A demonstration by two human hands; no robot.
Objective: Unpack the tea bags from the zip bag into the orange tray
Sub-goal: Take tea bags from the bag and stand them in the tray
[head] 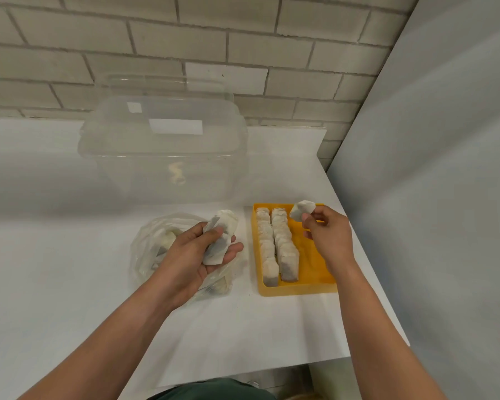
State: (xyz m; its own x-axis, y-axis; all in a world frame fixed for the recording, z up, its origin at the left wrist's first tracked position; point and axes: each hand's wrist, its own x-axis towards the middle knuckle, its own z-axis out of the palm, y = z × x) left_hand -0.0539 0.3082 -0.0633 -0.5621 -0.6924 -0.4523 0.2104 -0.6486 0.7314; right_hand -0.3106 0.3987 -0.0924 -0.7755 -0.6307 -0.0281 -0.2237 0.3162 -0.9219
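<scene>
I logged the right hand (pixel 326 232) pinching one tea bag (pixel 302 210) over the orange tray's (pixel 298 288) 12 o'clock end, empty lane (pixel 312 255) running toward 6; left hand (pixel 197 255) clasped a bundle (pixel 221 235) above the zip bag (pixel 147 249).

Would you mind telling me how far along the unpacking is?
Done: two rows of tea bags stand in the orange tray. In hand: the right hand pinches one bag above it, the left hand grips a bunch. Left: more bags inside the zip bag.
</scene>
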